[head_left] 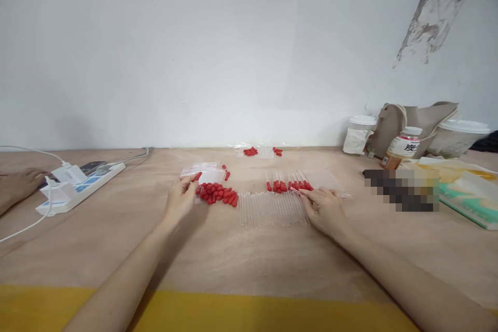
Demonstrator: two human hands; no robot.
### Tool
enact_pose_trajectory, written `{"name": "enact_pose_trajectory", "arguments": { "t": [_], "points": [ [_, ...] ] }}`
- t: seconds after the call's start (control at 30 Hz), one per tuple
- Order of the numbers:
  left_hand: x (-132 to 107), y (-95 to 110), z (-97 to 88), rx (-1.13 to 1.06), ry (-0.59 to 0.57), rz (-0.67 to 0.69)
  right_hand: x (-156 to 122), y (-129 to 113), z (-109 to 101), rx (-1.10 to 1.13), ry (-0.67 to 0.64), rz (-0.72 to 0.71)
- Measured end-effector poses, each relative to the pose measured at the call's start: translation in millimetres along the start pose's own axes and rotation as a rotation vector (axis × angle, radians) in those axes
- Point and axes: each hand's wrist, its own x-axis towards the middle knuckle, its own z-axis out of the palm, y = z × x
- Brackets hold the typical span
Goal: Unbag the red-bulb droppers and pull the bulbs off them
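Observation:
My left hand (181, 196) pinches a single red rubber cap (197, 177) just left of a heap of red caps (218, 193). My right hand (322, 206) rests at the right end of a row of clear glass tubes (268, 207) and grips one tube (298, 191) between its fingertips. Behind that row lie capped tubes with red tops (290, 185). Small clear plastic bags (205, 171) lie behind the heap.
A white power strip (78, 190) with plugs and cables is at the left, with another person's hand (19, 184) beside it. More red caps on plastic (260, 151) lie by the wall. Cups (360, 134), a bottle (402, 146), a bag and books (465, 187) crowd the right.

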Motion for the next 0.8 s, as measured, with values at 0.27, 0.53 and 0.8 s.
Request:
{"name": "enact_pose_trajectory", "arguments": {
  "t": [0.27,0.53,0.8],
  "points": [
    [19,-22,-5.2,0.121,0.022,-0.037,3,-15,10,-0.103,-0.002,-0.101],
    [18,-32,-0.2,0.474,-0.134,0.027,-1,-17,10,-0.1,-0.074,-0.133],
    [18,-42,-1.0,0.464,-0.147,0.03,-1,-18,6,-0.095,-0.123,-0.167]
  ]
}}
